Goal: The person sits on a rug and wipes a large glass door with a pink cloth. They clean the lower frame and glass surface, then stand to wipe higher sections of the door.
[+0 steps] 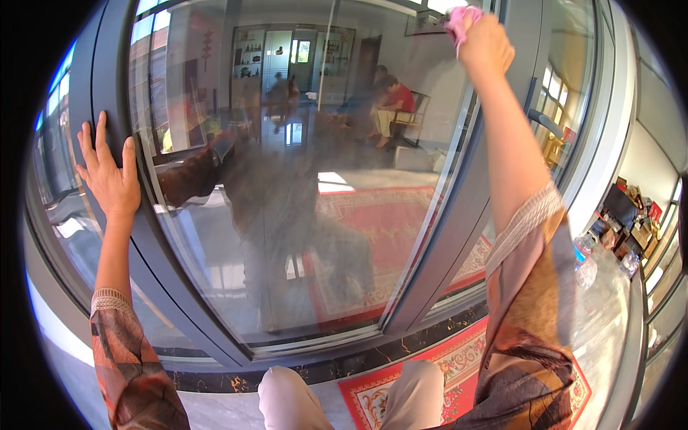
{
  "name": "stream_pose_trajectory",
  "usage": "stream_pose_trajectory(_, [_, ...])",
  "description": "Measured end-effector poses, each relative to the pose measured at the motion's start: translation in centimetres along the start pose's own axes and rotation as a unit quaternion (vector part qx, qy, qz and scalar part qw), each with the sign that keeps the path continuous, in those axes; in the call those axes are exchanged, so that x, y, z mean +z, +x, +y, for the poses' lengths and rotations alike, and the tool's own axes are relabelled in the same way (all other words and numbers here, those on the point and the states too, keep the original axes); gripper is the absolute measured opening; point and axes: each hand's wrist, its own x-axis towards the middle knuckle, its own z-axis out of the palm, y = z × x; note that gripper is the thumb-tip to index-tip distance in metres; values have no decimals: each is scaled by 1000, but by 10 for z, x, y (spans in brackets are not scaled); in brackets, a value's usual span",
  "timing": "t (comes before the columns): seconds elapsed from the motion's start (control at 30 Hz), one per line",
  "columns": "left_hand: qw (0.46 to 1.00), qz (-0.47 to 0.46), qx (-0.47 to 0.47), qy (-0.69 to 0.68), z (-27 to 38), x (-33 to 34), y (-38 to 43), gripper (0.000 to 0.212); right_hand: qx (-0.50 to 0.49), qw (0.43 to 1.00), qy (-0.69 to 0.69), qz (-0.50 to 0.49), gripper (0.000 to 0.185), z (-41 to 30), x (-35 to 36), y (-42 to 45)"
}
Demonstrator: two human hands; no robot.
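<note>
A large glass door pane point(279, 226) in a grey metal frame point(457, 199) fills the view before me, with cloudy smears over its middle. My right hand point(486, 48) is raised at the upper right and grips a pink cloth point(461, 27) near the pane's top right corner. On the left frame upright, my left hand point(113, 180) lies with its fingers spread, holding nothing. A dark door handle point(545, 122) sits right of my right forearm.
Red patterned rugs lie beyond the glass and beside my knees point(457, 371). A black marble sill point(371, 357) runs under the door. Through or in the glass, a seated person in red point(398, 102) shows. Plastic bottles point(583, 250) and piled items point(629, 220) stand at right.
</note>
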Motion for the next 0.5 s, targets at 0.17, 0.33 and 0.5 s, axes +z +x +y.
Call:
stream_pose_trajectory(0.17, [1000,-2,-4,-2,0,1,-3,57,12,999,31,30,39,-3,-1,-10])
stream_pose_trajectory(0.33, [1000,2,1,12,-7,-1,2,56,-66,995,55,41,27,15,16,-195])
stream_pose_trajectory(0.5, [1000,6,-1,0,0,2,-1,57,-73,995,60,-19,24,31,5,-266])
